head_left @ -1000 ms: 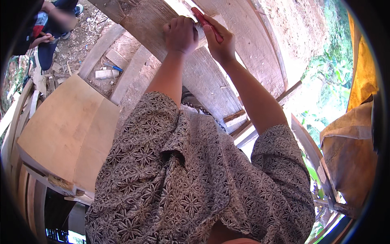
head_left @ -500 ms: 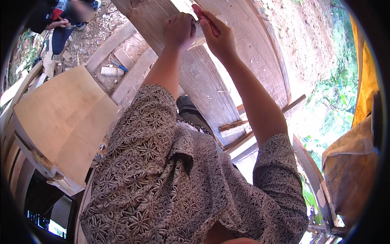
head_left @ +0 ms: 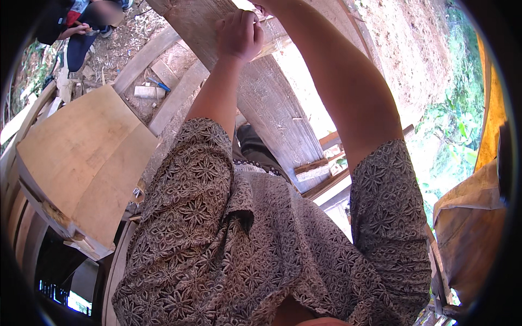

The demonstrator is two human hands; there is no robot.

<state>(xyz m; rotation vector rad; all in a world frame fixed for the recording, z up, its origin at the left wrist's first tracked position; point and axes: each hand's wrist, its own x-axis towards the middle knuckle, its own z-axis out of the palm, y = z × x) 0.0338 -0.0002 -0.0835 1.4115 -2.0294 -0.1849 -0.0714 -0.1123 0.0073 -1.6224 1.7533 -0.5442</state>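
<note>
My left hand (head_left: 239, 35) is closed in a fist above a long wooden plank (head_left: 277, 111). Whatever its fingers hold, if anything, is hidden. My right hand (head_left: 272, 5) reaches past it to the upper edge of the picture, where most of its fingers are cut off. Half a second ago this hand gripped a red-handled tool of a kind I cannot make out; now only a reddish bit near the fingers shows. Between the two hands, a narrow piece of wood (head_left: 273, 44) crosses the plank.
At the left stands a tan wooden panel (head_left: 89, 163). Beyond it, a pale wood block (head_left: 149, 92) and a blue-handled tool (head_left: 159, 84) lie among boards. Another person (head_left: 81, 32) sits at the far left. A yellow-brown tarp (head_left: 470, 217) hangs at the right.
My right hand has moved up and away to the picture's top edge, its forearm swinging across. The left hand stays nearly in place, its fist turned slightly.
</note>
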